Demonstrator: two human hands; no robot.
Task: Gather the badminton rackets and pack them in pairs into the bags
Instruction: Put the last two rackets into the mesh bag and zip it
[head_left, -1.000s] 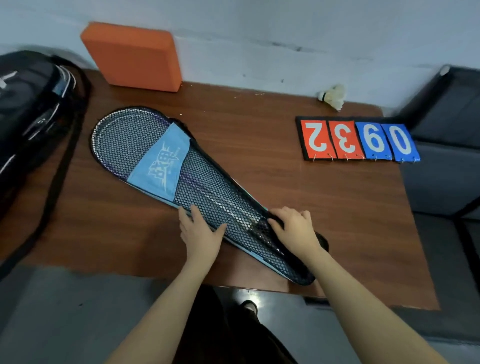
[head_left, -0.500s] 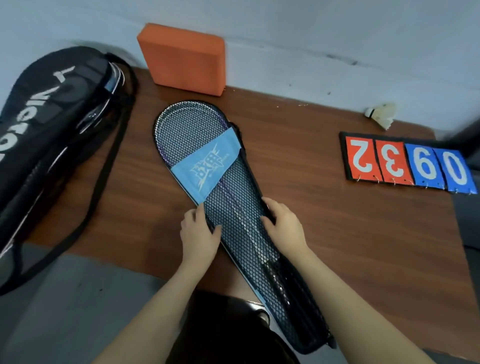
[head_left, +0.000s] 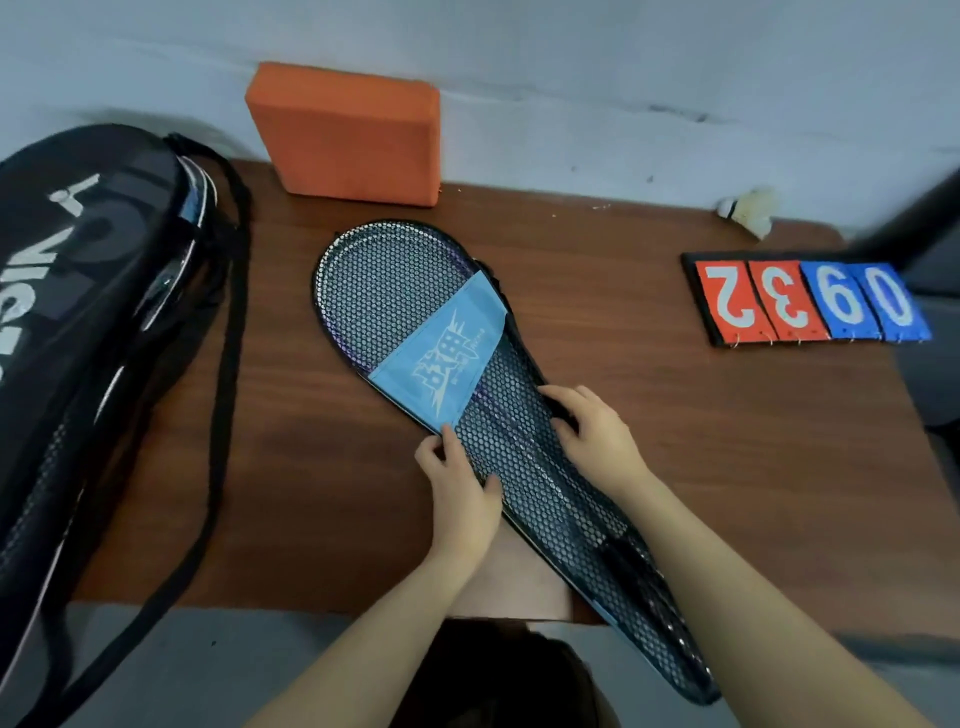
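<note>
A black mesh racket bag (head_left: 395, 296) with a light blue band lies diagonally on the brown table (head_left: 675, 441), its handle end hanging over the front edge. Racket strings and a purple frame show through the mesh. My left hand (head_left: 460, 493) grips the bag's left edge just below the blue band. My right hand (head_left: 592, 436) grips the bag's right edge across from it. A large black racket bag (head_left: 88, 312) with white lettering and a long strap lies at the left.
An orange foam block (head_left: 345, 130) leans on the wall at the back. A white shuttlecock (head_left: 748, 210) lies at the back right. A flip scoreboard (head_left: 810, 304) with red and blue number cards sits on the right. A dark seat edge shows at far right.
The mesh bag has swung from lying across the table to pointing more towards me, its handle end now over the front edge. Both hands slid up the bag. The view shifted left.
</note>
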